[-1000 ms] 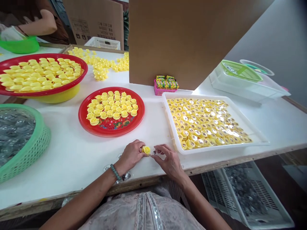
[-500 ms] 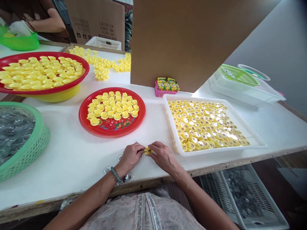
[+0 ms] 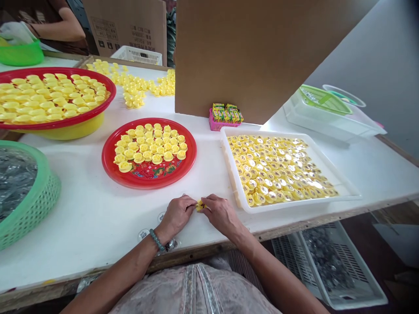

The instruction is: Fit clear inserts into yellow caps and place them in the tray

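My left hand point(image 3: 176, 214) and my right hand point(image 3: 221, 213) meet over the white table's near edge, fingers pinched together on one small yellow cap point(image 3: 200, 205) between them. Just beyond my hands sits a red plate point(image 3: 111, 168) carrying rows of yellow caps. To the right stands a white tray point(image 3: 240, 198) packed with yellow caps that have shiny foil tops. A beaded bracelet rings my left wrist.
A large red tray of caps point(image 3: 49, 93) rests on a yellow basin at far left. A green basket point(image 3: 32, 205) with shiny pieces is at left. Loose caps lie at the back. A brown cardboard panel point(image 3: 255, 52) stands behind. Another person's arm point(image 3: 65, 26) shows top left.
My right hand moved in from slightly apart and closed onto the yellow cap with the left; both hands now pinch it together. The view shifted slightly.
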